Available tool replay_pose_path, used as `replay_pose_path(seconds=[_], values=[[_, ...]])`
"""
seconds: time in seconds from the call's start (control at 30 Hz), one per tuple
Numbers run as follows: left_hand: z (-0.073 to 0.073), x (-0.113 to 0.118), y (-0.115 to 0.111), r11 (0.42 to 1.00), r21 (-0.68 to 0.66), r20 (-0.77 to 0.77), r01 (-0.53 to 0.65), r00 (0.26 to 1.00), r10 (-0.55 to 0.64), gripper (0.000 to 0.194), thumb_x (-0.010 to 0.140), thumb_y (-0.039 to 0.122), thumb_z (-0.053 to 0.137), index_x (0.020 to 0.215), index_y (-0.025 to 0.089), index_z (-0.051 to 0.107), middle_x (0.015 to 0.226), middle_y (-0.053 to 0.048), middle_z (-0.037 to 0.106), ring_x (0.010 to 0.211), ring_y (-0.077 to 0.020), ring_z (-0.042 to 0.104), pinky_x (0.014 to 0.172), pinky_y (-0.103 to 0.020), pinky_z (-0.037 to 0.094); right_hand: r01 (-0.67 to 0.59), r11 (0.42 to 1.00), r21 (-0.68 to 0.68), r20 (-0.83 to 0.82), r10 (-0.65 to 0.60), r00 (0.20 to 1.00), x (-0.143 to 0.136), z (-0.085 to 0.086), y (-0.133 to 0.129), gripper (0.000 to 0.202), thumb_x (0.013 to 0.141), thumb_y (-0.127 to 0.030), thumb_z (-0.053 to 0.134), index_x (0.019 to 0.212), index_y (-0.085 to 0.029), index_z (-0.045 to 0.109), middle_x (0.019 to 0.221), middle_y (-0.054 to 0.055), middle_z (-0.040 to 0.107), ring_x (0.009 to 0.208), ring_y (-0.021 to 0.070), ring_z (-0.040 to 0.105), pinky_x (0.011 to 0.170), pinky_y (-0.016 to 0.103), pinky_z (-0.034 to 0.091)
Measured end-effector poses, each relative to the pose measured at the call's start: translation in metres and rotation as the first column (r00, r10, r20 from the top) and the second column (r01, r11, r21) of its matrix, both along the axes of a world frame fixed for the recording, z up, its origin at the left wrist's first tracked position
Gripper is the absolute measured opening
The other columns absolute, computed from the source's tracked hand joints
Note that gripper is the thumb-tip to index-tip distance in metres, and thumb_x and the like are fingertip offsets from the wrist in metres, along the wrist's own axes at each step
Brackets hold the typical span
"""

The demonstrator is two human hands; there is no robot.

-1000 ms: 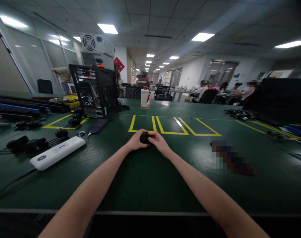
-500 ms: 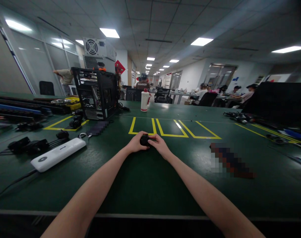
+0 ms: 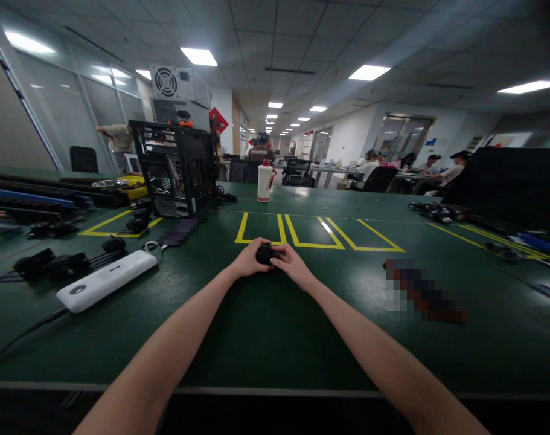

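Both hands meet in the middle of the frame, just below the yellow lines on the green table. The left hand and the right hand are curled around a small black thing, holding it between them. It is too small to tell what it is. A white power strip lies at the left. A black computer case stands at the upper left, with a white bottle near it.
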State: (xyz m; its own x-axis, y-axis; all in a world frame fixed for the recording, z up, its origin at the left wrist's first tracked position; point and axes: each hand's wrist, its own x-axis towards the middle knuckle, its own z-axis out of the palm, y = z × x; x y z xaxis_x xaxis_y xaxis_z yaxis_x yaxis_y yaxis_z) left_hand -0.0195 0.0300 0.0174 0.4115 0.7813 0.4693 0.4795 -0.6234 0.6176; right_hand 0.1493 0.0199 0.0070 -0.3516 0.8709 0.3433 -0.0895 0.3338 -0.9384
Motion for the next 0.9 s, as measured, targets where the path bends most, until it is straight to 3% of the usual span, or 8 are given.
replay_pose_path(seconds=[0.23,0.5,0.7,0.9], values=[[-0.0017,0.0009,0.0015,1.000,-0.004,0.020,0.004,1.000,-0.004,0.059,0.053,0.025,0.070,0.106,0.021,0.044,0.100,-0.003,0.053,0.092,-0.0207,0.052,0.081,-0.035,0.040,0.075,0.997,0.010,0.004,-0.075,0.997,-0.0048,0.0009,0.0041,0.028,0.064,-0.024,0.062,0.090,-0.019,0.051,0.095,0.002,0.055,0.093,0.0148,0.055,0.091,0.036,0.039],[-0.0038,-0.0006,0.0035,0.999,0.033,0.003,0.008,1.000,-0.008,0.059,0.054,0.025,0.069,0.106,0.021,0.043,0.100,-0.003,0.053,0.091,-0.0203,0.052,0.080,-0.033,0.041,-0.001,1.000,-0.010,0.017,0.001,1.000,-0.0021,0.0043,-0.0009,0.034,0.060,-0.020,0.065,0.090,-0.020,0.051,0.103,0.002,0.053,0.101,0.0177,0.052,0.092,0.037,0.038],[-0.0030,-0.0005,0.0030,0.999,0.033,-0.018,0.002,1.000,-0.002,0.060,0.054,0.028,0.070,0.107,0.021,0.042,0.101,-0.003,0.052,0.093,-0.0211,0.052,0.080,-0.034,0.041,0.094,0.995,0.013,0.033,-0.095,0.995,-0.0057,0.0074,-0.0023,0.017,0.069,-0.025,0.057,0.084,-0.019,0.052,0.096,0.002,0.055,0.095,0.0166,0.055,0.088,0.035,0.041],[-0.0002,-0.0009,0.0012,0.999,0.029,-0.020,0.022,1.000,-0.021,0.058,0.055,0.027,0.069,0.106,0.021,0.042,0.101,-0.003,0.052,0.093,-0.0205,0.052,0.081,-0.033,0.041,0.138,0.990,-0.021,0.046,-0.137,0.990,-0.0064,0.0073,-0.0010,0.027,0.068,-0.023,0.058,0.093,-0.019,0.051,0.102,0.003,0.053,0.094,0.0158,0.056,0.088,0.034,0.041]])
